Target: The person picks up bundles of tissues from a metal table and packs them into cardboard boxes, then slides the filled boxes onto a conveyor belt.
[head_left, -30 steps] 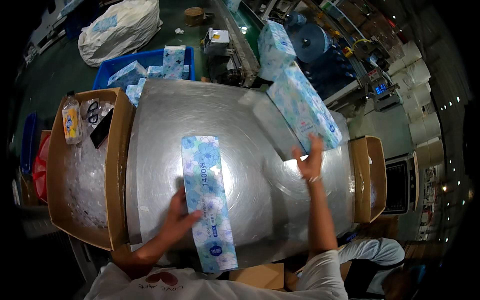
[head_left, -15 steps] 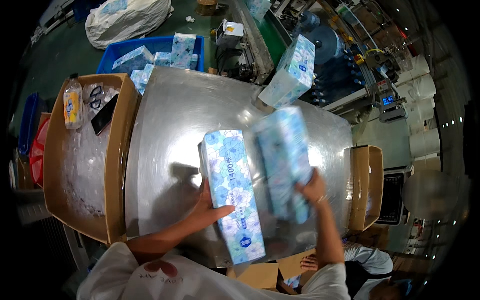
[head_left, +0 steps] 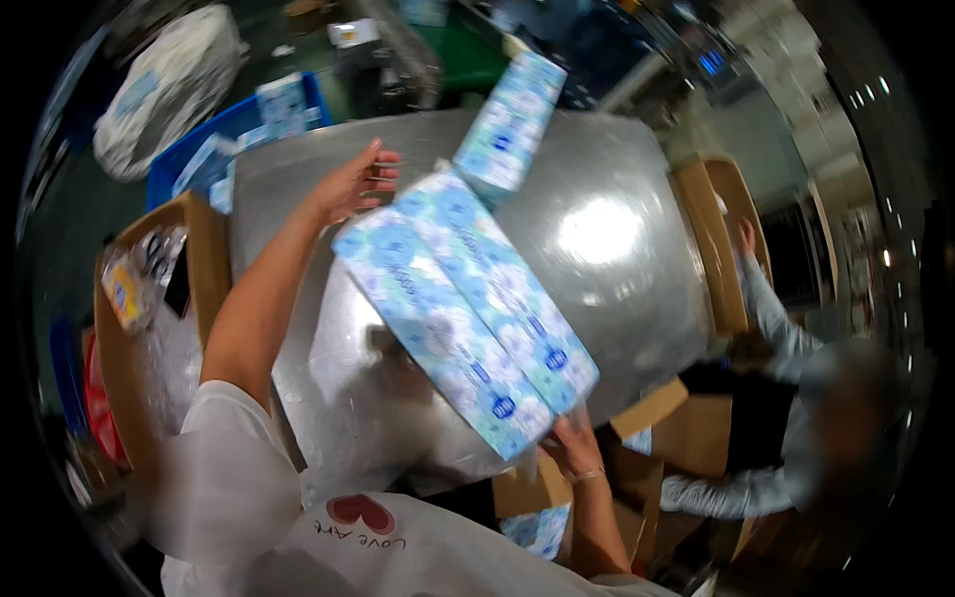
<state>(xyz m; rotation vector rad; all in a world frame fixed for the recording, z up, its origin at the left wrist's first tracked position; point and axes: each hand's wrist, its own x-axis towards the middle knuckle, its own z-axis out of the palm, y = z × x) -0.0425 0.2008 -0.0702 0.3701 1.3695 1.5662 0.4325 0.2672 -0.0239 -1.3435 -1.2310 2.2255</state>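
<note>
Two long blue-and-white floral tissue packs lie side by side, slanting over the metal table: the left pack [head_left: 438,323] and the right pack [head_left: 502,289]. My right hand [head_left: 574,446] grips their near end at the lower right corner, with some of its fingers hidden beneath. Off the far left end of the packs, my left hand [head_left: 360,184] is raised, fingers spread and holding nothing. A third tissue pack [head_left: 512,121] stands tilted at the table's far side, just beyond the far end of the pair.
The steel table [head_left: 637,289] lies under the packs. A carton [head_left: 209,269] with a bottle stands left, another carton [head_left: 718,269] right. A blue bin [head_left: 239,121] holds more packs. Open cartons [head_left: 696,433] sit at the near right, beside a co-worker's sleeve [head_left: 731,495].
The right pack has come against the left one, and both now slant. My left hand has let go and moved up and away. My right hand has shifted to the packs' near end.
</note>
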